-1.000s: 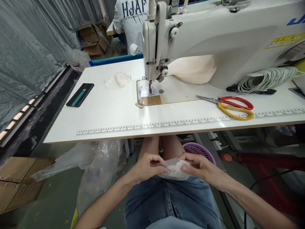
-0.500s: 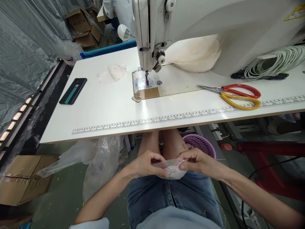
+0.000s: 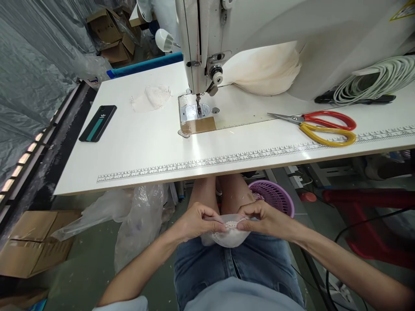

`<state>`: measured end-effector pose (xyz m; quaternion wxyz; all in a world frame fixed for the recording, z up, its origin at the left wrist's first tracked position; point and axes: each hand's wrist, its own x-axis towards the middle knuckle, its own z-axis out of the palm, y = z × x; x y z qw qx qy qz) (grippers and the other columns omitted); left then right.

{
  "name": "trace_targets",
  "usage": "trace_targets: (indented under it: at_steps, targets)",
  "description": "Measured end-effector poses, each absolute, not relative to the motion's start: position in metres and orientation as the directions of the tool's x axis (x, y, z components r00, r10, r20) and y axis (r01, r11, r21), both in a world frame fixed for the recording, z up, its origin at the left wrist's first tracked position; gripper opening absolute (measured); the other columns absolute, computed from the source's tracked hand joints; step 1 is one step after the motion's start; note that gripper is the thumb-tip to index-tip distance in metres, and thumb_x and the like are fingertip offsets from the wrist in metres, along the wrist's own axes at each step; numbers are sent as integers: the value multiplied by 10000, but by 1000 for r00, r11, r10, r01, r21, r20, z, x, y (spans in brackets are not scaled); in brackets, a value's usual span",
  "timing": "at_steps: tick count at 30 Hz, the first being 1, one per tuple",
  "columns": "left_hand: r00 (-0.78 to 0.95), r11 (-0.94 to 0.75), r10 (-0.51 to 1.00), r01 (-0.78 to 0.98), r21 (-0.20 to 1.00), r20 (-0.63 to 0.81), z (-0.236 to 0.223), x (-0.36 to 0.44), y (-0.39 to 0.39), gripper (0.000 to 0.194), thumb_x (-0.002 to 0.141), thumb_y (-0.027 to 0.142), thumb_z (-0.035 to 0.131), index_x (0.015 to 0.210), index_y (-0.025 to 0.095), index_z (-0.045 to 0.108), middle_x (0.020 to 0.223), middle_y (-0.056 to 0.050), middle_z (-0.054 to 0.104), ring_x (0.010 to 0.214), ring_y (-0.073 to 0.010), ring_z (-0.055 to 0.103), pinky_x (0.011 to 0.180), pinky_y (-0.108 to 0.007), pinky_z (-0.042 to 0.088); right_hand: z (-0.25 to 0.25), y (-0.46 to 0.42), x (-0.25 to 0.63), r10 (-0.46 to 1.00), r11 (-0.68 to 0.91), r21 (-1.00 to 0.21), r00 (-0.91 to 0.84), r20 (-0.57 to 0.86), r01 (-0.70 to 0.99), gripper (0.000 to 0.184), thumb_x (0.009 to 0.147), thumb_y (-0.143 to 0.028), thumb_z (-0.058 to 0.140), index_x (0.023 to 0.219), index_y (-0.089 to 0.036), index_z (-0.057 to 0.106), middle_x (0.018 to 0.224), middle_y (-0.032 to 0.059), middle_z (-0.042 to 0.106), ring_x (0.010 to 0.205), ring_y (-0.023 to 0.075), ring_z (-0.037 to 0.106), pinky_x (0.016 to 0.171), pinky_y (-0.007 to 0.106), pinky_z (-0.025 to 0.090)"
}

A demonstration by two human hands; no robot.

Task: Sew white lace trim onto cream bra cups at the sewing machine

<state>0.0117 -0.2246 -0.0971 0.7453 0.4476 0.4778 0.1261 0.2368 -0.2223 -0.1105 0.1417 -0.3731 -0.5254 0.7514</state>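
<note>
Over my lap I hold a small piece of sheer white fabric (image 3: 231,237) with a bumpy, lace-like strip across it. My left hand (image 3: 202,222) pinches its left part between thumb and fingers. At its right part, my right hand (image 3: 259,218) grips the edge with the thumb on top. Both hands are below the front edge of the white sewing table (image 3: 145,155). On the table behind them stands a white sewing machine (image 3: 197,65), its needle above the metal plate. Another thin pale fabric piece (image 3: 154,97) lies left of the needle.
Scissors with red and yellow handles (image 3: 327,125) lie right of the needle, near a coiled pale cord (image 3: 372,82). A black phone (image 3: 98,123) rests at the table's left. Below are a purple basket (image 3: 275,196), plastic bags (image 3: 139,224) and a cardboard box (image 3: 35,242).
My view has tilted down and shifted slightly. My fingers have moved along the fabric, which now hangs lower and bulges more between my hands; both hands keep hold of it.
</note>
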Motion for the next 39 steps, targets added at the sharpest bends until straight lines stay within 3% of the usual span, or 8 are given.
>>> trace_targets:
  at_steps: [9, 15, 27, 39]
  targets:
    - [588, 613, 508, 267, 744, -629, -98, 8, -221, 248, 589, 315, 788, 769, 147, 754, 648, -30, 690, 579, -101, 557, 586, -202, 433, -109, -220, 244, 464, -454, -878, -802, -377, 150, 286, 805, -364, 640, 968, -134, 688, 861, 53, 666, 798, 167, 586, 714, 264, 429]
    - [587, 624, 508, 253, 739, -630, -96, 6, -219, 242, 606, 298, 779, 786, 139, 751, 669, -28, 700, 596, -98, 570, 596, -191, 442, -117, -222, 238, 518, -518, -840, -723, -457, 160, 268, 726, -391, 707, 779, -128, 714, 676, 14, 635, 646, 135, 557, 607, 241, 414]
    - [584, 642, 485, 268, 718, -651, -100, -1, -222, 316, 643, 397, 749, 835, 146, 746, 730, -41, 710, 662, -116, 600, 647, -206, 455, -124, -220, 242, 501, -560, -818, -731, -462, 133, 222, 739, -355, 706, 803, -144, 726, 725, 29, 676, 686, 141, 601, 641, 244, 453]
    - [638, 596, 454, 301, 744, -622, -105, -3, -221, 310, 605, 290, 776, 867, 128, 743, 717, -48, 722, 623, -113, 618, 635, -188, 475, -131, -220, 255, 467, -570, -795, -714, -521, 208, 281, 717, -415, 714, 786, -142, 724, 719, 38, 678, 682, 157, 604, 646, 261, 453]
